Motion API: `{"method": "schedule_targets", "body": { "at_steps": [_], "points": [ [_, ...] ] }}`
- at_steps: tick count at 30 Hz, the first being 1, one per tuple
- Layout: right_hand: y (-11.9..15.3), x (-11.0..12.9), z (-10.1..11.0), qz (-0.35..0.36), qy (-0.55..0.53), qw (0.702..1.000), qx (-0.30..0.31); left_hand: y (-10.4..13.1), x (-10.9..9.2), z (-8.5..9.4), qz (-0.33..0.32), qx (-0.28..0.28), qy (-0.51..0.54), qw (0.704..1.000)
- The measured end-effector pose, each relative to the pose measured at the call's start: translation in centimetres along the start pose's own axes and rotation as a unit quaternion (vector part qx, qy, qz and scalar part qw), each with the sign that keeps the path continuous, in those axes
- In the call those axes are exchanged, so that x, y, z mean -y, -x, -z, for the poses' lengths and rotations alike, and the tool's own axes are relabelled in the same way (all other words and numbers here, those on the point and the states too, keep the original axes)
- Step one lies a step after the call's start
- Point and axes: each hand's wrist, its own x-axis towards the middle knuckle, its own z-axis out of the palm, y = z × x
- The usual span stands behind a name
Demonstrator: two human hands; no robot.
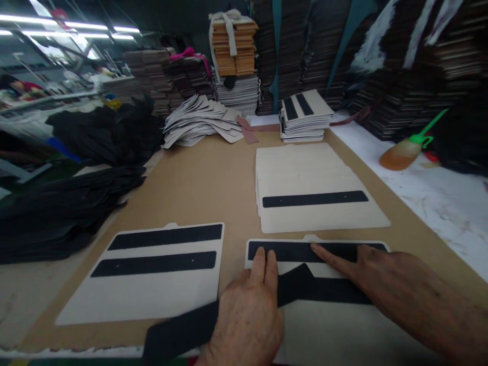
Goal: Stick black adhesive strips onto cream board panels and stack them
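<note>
My left hand [249, 310] has two fingertips on the left part of a black strip [292, 251] along the top of a pale panel [328, 330]. A loose black strip [183, 328] passes slantwise beneath this hand, gripped in it, and sticks out on both sides. My right hand [362, 264] touches the top strip with a stretched index finger and holds nothing. Below it, a second black strip [339, 291] crosses the same panel, partly covered by the loose strip. To the left lies another pale panel [152, 300] with two black strips.
Pale panels [305, 168] lie stacked beyond my hands, the top one bearing one black strip. Farther back are a small panel stack [307, 129] and a fanned pile [206, 119]. Dark pieces [57, 213] are heaped left; a bottle [400, 155] lies right.
</note>
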Motion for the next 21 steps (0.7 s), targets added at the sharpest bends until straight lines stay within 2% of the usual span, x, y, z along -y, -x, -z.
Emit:
{"method": "schedule_targets", "body": {
  "at_steps": [3,6,12,16,21],
  "points": [
    [-0.1,0.2,0.8,0.06,0.149,0.987,0.023,-0.1,-0.7,0.6,-0.014,-0.017,-0.011,1.0],
    [-0.2,0.4,1.1,0.087,0.211,0.972,0.064,-0.2,-1.3,1.1,-0.014,-0.012,-0.028,0.999],
    [-0.9,0.2,0.8,0.066,0.165,0.977,0.115,-0.4,-1.3,0.9,-0.004,-0.032,-0.028,0.999],
    [-0.6,-0.3,0.5,0.021,0.136,0.982,0.129,-0.2,-1.1,0.9,0.002,-0.042,-0.022,0.999],
    [0.4,-1.3,0.3,-0.012,0.108,0.986,0.125,-0.3,-1.0,1.2,0.018,-0.025,-0.028,0.999]
  ]
}}
